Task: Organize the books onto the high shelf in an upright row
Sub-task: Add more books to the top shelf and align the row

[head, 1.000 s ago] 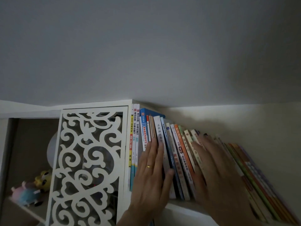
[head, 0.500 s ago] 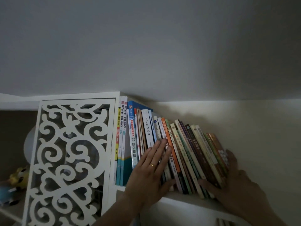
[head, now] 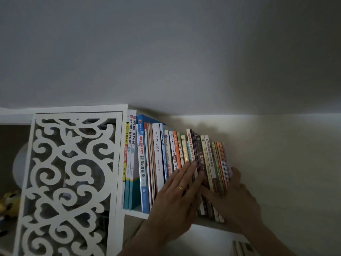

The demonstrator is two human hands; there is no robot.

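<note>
A row of several books [head: 158,159] stands almost upright on the high white shelf [head: 135,213], packed against the left partition. My left hand [head: 177,198] lies flat, fingers spread, on the spines in the middle of the row; it wears a gold ring. My right hand [head: 234,198] presses against the rightmost thin books [head: 220,163], thumb across their lower spines, palm on the outer cover. The lower parts of the middle books are hidden behind both hands.
A white carved lattice panel [head: 72,182] stands left of the books. Behind it is a darker compartment with a yellow soft toy [head: 9,204]. The ceiling is close above. A bare wall [head: 286,172] runs right of the row. More book tops [head: 243,248] show below.
The leaning books on the right have been pushed upright and closer to the left. My right hand moved left with them; my left hand shifted right along the spines.
</note>
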